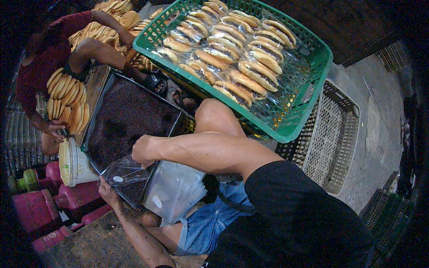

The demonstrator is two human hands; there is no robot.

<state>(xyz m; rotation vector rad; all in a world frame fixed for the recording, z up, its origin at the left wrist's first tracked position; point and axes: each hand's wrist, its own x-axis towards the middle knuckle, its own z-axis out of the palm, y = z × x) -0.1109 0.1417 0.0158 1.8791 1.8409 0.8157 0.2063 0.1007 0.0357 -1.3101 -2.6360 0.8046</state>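
A clear plastic bag [126, 171] with a white oval spot stretches between my two hands over the near corner of a metal tray [178, 119]. Its lower left edge is pinched by my left hand [108, 191]. My right hand [144, 151] is closed at the bag's upper edge, fingers mostly hidden beneath. Dark, crumbly filling [129, 117] covers the tray. Right beside it, close to my lap, lies a stack of clear plastic bags [176, 190].
A green crate [286, 134] of bagged, filled buns [241, 56] stands ahead. At left a co-worker in a dark red shirt [49, 58] reaches toward piled buns [67, 96]. Nearby are a white bucket [80, 163], magenta containers [35, 212] and a pale crate [351, 147] at right.
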